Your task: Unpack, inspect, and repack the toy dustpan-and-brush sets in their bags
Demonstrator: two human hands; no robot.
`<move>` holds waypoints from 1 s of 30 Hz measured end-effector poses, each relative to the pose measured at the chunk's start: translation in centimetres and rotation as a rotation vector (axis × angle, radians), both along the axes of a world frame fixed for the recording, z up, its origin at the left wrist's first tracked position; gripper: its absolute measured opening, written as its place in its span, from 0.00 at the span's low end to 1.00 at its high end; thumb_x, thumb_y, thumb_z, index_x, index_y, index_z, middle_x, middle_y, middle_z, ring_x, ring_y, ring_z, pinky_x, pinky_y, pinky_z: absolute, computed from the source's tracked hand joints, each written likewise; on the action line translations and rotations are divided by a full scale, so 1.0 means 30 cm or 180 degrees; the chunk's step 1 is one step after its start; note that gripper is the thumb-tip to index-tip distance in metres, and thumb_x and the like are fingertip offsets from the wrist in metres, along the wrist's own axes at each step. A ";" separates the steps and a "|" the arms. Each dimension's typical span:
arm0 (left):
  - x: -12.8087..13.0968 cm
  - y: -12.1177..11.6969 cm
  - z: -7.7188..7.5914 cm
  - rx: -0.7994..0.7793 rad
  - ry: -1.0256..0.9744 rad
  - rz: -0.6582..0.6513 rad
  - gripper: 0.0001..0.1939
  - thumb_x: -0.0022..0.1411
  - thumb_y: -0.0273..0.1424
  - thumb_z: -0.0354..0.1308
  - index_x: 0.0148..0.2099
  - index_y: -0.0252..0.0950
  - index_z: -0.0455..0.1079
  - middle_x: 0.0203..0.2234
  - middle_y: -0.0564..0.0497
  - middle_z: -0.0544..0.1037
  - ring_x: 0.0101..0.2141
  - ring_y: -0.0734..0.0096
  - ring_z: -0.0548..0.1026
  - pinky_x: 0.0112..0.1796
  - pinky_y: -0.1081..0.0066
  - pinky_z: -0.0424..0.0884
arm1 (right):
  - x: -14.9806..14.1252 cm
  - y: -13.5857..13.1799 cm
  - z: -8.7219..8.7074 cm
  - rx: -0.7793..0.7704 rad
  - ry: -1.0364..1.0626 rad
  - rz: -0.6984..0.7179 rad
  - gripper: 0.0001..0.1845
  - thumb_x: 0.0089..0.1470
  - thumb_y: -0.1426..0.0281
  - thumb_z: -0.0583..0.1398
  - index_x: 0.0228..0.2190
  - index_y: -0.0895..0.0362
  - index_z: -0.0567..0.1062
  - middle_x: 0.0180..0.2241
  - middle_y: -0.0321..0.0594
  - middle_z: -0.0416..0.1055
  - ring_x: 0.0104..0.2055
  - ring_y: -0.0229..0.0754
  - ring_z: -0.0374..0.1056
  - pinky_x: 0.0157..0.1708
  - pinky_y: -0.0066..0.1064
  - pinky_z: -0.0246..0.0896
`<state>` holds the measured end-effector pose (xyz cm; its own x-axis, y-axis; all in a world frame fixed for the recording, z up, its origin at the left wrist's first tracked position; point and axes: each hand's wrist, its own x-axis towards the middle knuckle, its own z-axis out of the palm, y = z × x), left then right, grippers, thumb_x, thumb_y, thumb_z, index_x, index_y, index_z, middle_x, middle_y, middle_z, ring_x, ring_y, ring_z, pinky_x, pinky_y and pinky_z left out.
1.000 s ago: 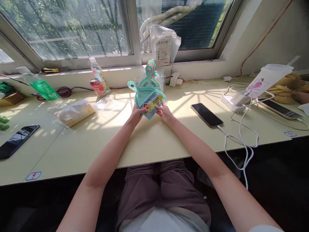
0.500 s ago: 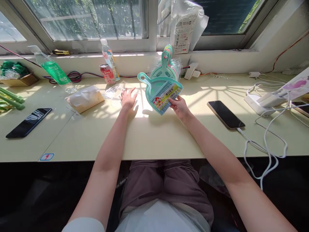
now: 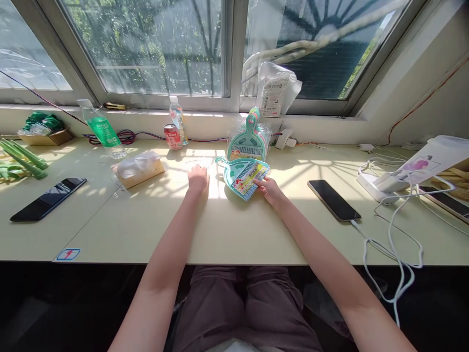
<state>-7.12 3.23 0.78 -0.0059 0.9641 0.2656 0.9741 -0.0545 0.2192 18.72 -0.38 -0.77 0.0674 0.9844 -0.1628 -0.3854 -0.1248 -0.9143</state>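
A mint-green mini dustpan (image 3: 229,171) with a small brush and a yellow printed label (image 3: 249,179) is tilted above the table. My right hand (image 3: 270,190) pinches its lower right corner, thumb over the label side. My left hand (image 3: 199,179) is on the table to the left, fingers curled down at a crumpled clear plastic bag (image 3: 186,166). The hand hides part of that bag. Behind the held dustpan, a stack of similar dustpan sets (image 3: 249,139) in clear wrapping leans against the wall.
Left of my hands are a tissue pack (image 3: 141,171), a red can (image 3: 172,137), a drink bottle (image 3: 177,120), a green-labelled bottle (image 3: 102,129) and a phone (image 3: 47,199). On the right lie a charging phone (image 3: 333,200), white cables (image 3: 394,244) and a white stand (image 3: 381,188).
My left hand's spread fingers have curled in at the plastic bag. My right hand still holds the dustpan, now lower against the stack behind. The camera view has tilted upward.
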 end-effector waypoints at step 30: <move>0.137 -0.023 0.001 0.2624 -0.1945 -0.0783 0.32 0.65 0.40 0.55 0.66 0.35 0.53 0.59 0.34 0.66 0.62 0.51 0.62 0.61 0.49 0.55 | -0.071 -0.039 0.038 0.0475 0.0666 -0.0260 0.09 0.43 0.78 0.69 0.30 0.60 0.77 0.34 0.41 0.80 0.38 0.42 0.77 0.48 0.37 0.75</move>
